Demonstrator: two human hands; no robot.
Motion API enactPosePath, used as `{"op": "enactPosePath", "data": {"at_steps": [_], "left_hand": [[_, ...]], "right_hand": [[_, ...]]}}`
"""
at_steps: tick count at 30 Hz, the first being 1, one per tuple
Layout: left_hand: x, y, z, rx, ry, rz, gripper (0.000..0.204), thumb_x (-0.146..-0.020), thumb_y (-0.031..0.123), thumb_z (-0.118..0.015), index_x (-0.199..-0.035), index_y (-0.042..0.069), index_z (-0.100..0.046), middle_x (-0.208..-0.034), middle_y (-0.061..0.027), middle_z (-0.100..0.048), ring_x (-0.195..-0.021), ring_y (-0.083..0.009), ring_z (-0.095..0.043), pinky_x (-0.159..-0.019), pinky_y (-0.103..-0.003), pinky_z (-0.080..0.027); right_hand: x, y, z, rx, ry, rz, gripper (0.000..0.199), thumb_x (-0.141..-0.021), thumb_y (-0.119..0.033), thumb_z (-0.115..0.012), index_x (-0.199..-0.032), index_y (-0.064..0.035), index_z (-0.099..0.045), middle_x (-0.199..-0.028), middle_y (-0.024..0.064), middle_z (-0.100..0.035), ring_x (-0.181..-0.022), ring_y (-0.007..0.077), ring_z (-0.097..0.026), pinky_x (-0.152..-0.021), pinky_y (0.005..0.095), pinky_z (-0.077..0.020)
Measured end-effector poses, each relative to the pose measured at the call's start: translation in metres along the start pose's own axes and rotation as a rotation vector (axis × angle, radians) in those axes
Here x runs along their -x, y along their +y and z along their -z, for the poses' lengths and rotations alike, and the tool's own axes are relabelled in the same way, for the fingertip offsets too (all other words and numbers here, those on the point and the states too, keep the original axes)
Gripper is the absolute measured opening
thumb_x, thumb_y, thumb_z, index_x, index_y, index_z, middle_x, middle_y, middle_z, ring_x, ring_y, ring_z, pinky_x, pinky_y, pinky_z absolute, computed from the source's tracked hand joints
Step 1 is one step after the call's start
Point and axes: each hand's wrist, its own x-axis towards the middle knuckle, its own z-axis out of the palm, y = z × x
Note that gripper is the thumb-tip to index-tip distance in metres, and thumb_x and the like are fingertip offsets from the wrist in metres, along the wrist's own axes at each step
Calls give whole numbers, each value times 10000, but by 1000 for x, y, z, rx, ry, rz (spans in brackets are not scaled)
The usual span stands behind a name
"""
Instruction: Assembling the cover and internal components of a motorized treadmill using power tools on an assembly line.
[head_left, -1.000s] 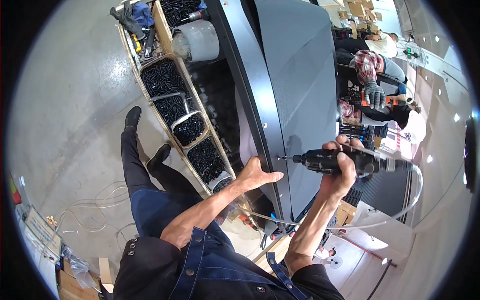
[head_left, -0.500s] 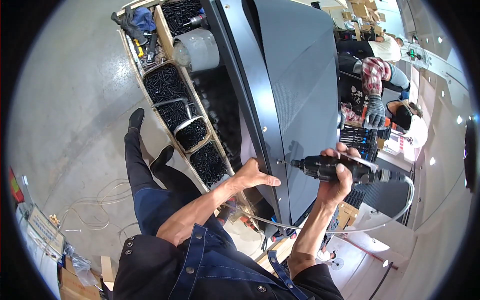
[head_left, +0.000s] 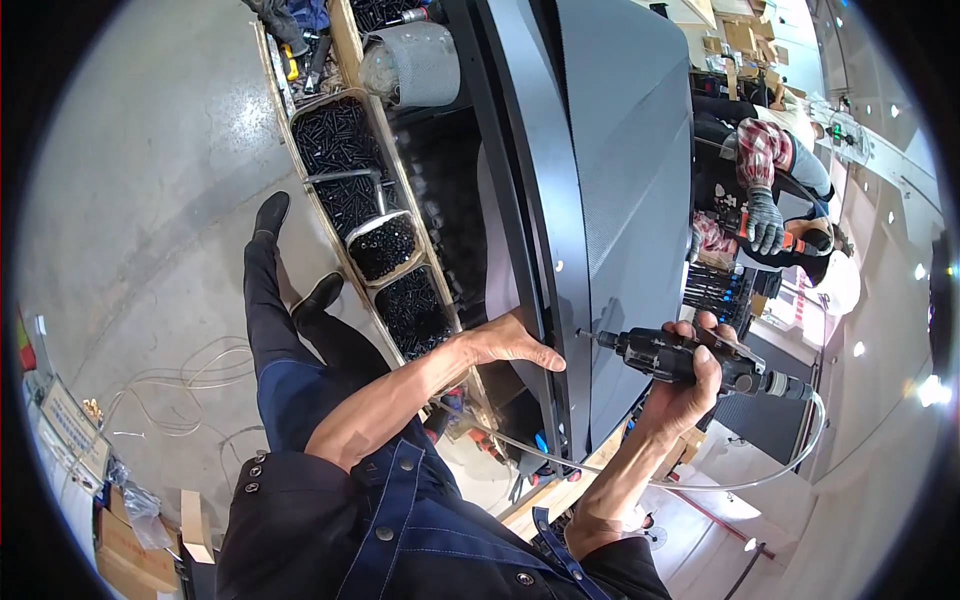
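Observation:
My right hand [head_left: 700, 378] is wrapped around a black air screwdriver [head_left: 664, 355], a clear hose [head_left: 818, 440] curving from its back end. The thin bit points left, with its tip at the dark metal edge strip [head_left: 566, 225] of a large grey mesh-faced panel [head_left: 635, 150]. Whether the tip sits in a screw or hole is too small to tell. Left of the tip, my left hand [head_left: 510, 345] grips the panel's black edge, its thumb over the front. The other fingers are mostly hidden behind that edge.
At the left stands a wooden divided tray [head_left: 318, 215] with black screws [head_left: 340, 140] and smaller black parts [head_left: 383, 250]. A wrapped roll [head_left: 412, 65] lies beyond it. Across the panel, a co-worker's gloved hand [head_left: 765, 222] holds an orange tool. A loose hose [head_left: 175, 380] lies on the floor.
The screwdriver and my right hand appear slightly farther right and lower; the panel and tray have also shifted in the picture. Both hands keep their holds.

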Motion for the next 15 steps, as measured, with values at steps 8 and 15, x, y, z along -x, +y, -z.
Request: {"op": "enactPosePath", "data": {"at_steps": [8, 15], "left_hand": [[7, -1, -11, -39, 90, 1, 942, -655, 403, -947, -1380, 22, -483, -1283, -124, -549, -1237, -270, -500, -1085, -376, -388], [10, 9, -7, 24, 130, 14, 735, -677, 345, -942, -1234, 12, -595, -1117, -70, -628, -1091, -195, -569, -976, -338, -449]], "right_hand": [[-5, 7, 5, -40, -29, -57, 448, -842, -54, -689, -1262, -62, -532, -1209, 135, -626, -983, 274, -689, -966, 475, -502], [1, 6, -14, 61, 115, -53, 458, -830, -73, -710, -1255, -65, -536, -1226, 153, -617, -1029, 311, -703, -926, 477, -542]]}}
